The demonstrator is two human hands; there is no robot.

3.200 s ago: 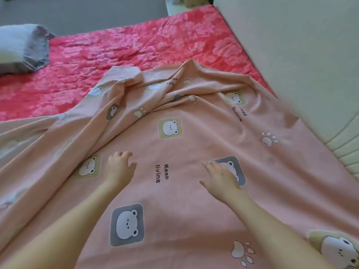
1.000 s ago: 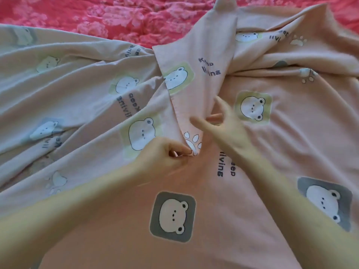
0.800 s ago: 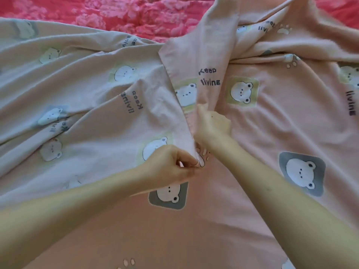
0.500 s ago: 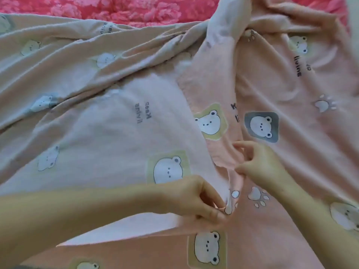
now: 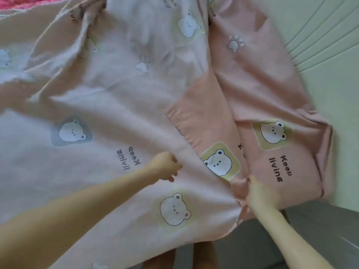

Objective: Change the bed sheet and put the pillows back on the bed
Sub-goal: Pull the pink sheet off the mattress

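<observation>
Grey floor (image 5: 320, 239) shows beneath the wrists. Left hand (image 5: 165, 167) is curled into the bed sheet (image 5: 136, 94); right hand (image 5: 258, 195) pinches a fold at its near edge, so both hold cloth. Beyond them the sheet lies rumpled, pale underside up and pink bear print to the right. Uneven pulling could drag it off the red mattress (image 5: 15, 2) — or leave it reversed.

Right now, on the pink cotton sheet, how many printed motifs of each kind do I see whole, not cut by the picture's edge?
White bear faces: 5
White paw prints: 2
"Keep living" texts: 2, one mirrored
Total: 9
Motifs cut off or lost in creases of the pink cotton bed sheet are left out.
</observation>
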